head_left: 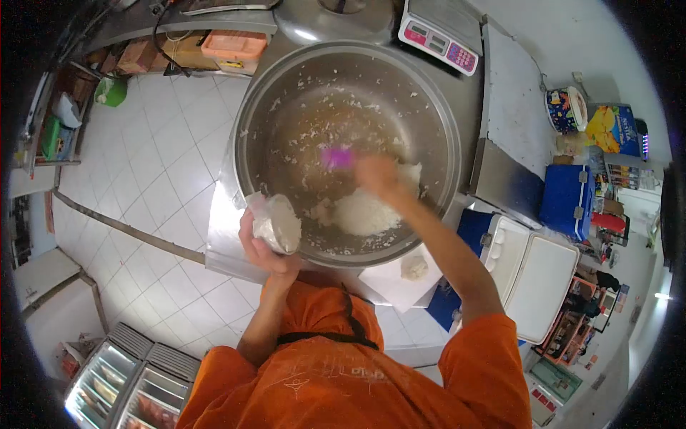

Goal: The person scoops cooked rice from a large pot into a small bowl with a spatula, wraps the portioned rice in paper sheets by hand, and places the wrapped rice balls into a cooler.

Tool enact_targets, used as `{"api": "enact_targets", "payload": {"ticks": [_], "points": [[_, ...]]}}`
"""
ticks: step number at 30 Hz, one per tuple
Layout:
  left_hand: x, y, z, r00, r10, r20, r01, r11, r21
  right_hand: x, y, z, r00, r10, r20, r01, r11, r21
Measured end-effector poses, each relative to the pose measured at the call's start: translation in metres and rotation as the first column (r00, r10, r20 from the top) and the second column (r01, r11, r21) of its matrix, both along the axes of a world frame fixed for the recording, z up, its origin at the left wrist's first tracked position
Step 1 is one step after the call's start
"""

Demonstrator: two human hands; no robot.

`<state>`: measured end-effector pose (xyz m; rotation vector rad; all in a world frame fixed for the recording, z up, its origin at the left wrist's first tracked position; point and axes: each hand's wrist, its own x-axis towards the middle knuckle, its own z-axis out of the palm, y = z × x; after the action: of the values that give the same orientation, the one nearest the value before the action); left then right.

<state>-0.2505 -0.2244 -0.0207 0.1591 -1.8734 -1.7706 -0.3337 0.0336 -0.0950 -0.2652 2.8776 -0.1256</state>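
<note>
A wide metal pot [246, 107] stands in front of me, with a white, rice-like heap [368, 213] along its near right side. White bits are scattered over its bottom and wall. At the pot's near left rim my left hand [261, 247] is wrapped round a small round container [275, 227] filled with white food; a clear film seems to stick up at its edge. Over the pot, my right hand [376, 175] is closed on a purple tool [337, 158], flat-looking but smeared by motion. Its exact kind does not show. The hand is beside the heap.
On the steel counter, a digital scale [441, 43] sits beyond the pot at right. Near the pot's lower right lies white paper [389, 284] bearing a pale lump [414, 268]. Further right are an open white-lidded cooler [547, 286] and a blue cooler [564, 199]. Tiled floor [168, 157] extends left.
</note>
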Motion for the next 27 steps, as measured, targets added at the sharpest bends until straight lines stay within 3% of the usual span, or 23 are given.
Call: {"api": "enact_targets", "payload": {"ticks": [1, 3, 5, 7, 8, 9, 12, 15, 17, 20, 21, 23, 24, 26, 27], "points": [[0.001, 0.001, 0.002, 1.000, 0.007, 0.009, -0.006, 1.000, -0.021, 0.021, -0.013, -0.010, 0.983, 0.185, 0.016, -0.185, 0.983, 0.018], [0.003, -0.001, 0.002, 1.000, -0.028, 0.005, 0.028, 1.000, 0.007, 0.031, -0.035, 0.002, 0.985, 0.128, -0.112, -0.143, 0.980, -0.140], [0.002, 0.002, -0.008, 0.999, -0.029, -0.032, 0.032, 0.994, 0.104, -0.006, -0.037, 0.017, 0.993, -0.081, -0.082, 0.073, 0.992, -0.099], [0.007, -0.004, 0.007, 0.999, -0.017, 0.031, 0.019, 0.998, -0.058, -0.050, -0.013, -0.001, 0.943, -0.310, -0.125, 0.258, 0.913, -0.316], [0.004, -0.001, 0.012, 0.999, -0.016, 0.043, 0.021, 0.992, -0.128, -0.062, -0.014, -0.011, 0.935, -0.299, -0.191, 0.238, 0.928, -0.288], [0.004, 0.005, 0.002, 0.999, -0.049, 0.006, 0.048, 0.989, 0.138, -0.074, -0.019, -0.016, 0.921, -0.280, -0.271, 0.212, 0.943, -0.256], [0.002, 0.003, 0.005, 1.000, -0.026, 0.018, 0.027, 0.998, -0.058, -0.053, -0.050, -0.005, 0.973, 0.168, -0.156, -0.195, 0.965, -0.175], [0.002, 0.003, 0.005, 0.999, -0.036, 0.014, 0.035, 0.998, 0.047, 0.005, -0.048, -0.020, 0.871, 0.491, 0.016, -0.473, 0.847, -0.243], [0.000, 0.003, 0.002, 1.000, -0.029, -0.006, 0.029, 0.999, 0.032, 0.017, -0.035, 0.037, 0.771, 0.486, 0.411, -0.502, 0.862, -0.077], [-0.001, 0.004, 0.000, 1.000, -0.017, -0.019, 0.019, 0.993, 0.113, 0.052, 0.007, 0.073, 0.828, 0.458, 0.324, -0.373, 0.880, -0.293], [-0.001, 0.007, 0.000, 1.000, -0.010, -0.025, 0.014, 0.986, 0.166, 0.053, 0.019, 0.085, 0.818, 0.392, 0.421, -0.262, 0.905, -0.335], [-0.004, 0.004, 0.007, 0.998, -0.046, 0.038, 0.045, 0.999, 0.013, 0.057, 0.039, 0.106, 0.760, 0.256, 0.598, -0.015, 0.926, -0.376], [-0.007, 0.003, 0.014, 0.996, -0.061, 0.064, 0.065, 0.996, -0.066, 0.063, 0.047, 0.111, 0.757, 0.247, 0.605, 0.090, 0.877, -0.472], [-0.014, 0.001, 0.030, 0.925, -0.245, 0.291, 0.203, 0.965, 0.167, 0.075, 0.054, 0.120, 0.748, 0.253, 0.614, 0.277, 0.722, -0.634], [-0.022, -0.004, 0.032, 0.858, -0.345, 0.381, 0.241, 0.925, 0.295, 0.079, 0.051, 0.132, 0.811, 0.169, 0.560, 0.293, 0.711, -0.639]]}}
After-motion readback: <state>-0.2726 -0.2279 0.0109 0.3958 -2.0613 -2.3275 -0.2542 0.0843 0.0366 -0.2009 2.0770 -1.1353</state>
